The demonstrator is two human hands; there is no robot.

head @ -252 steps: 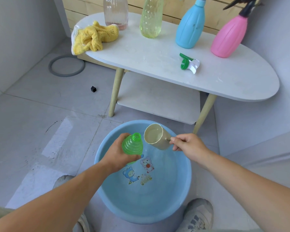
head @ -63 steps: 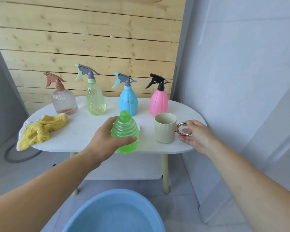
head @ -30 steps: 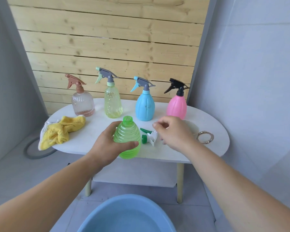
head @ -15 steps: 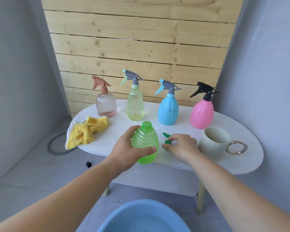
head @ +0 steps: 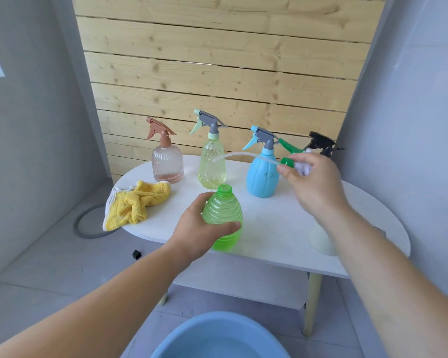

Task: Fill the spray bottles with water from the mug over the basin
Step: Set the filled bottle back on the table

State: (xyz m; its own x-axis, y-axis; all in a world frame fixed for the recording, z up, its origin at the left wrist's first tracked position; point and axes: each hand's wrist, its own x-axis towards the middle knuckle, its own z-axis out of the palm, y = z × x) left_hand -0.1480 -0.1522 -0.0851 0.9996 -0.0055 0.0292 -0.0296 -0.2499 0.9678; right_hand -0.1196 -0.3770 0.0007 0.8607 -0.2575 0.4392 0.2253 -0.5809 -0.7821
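Nearest, at the bottom edge, the rim of the blue basin (head: 217, 337) shows on the floor, in front of the white oval table (head: 269, 228). Both bare forearms reach over it to the tabletop.

The left hand (head: 199, 228) grips the green spray bottle (head: 224, 215), fingers and thumb curled round its ribbed body. The bottle stands upright near the table's front edge, its neck open and uncapped.

The right hand (head: 313, 182) is raised above the table to the right, its fingers closed on the green-and-white spray head (head: 290, 157). The head's dip tube (head: 241, 154) sticks out to the left, crossing in front of the bottles behind it. Behind the right forearm the cream mug (head: 320, 241) stands on the table, mostly hidden.

On the table's left end lies a crumpled yellow cloth (head: 135, 202). Farther back stands a row of bottles: a clear pink bottle with a brown trigger (head: 167, 164), a yellow-green bottle (head: 212, 164), a blue bottle (head: 261, 177), and a black trigger head (head: 321, 143) whose bottle is hidden by the right hand.

On the floor to the left lie a grey hose ring (head: 84, 226) and a small black object (head: 136, 254). Behind the table rises a wall of pale wooden slats (head: 217, 73).
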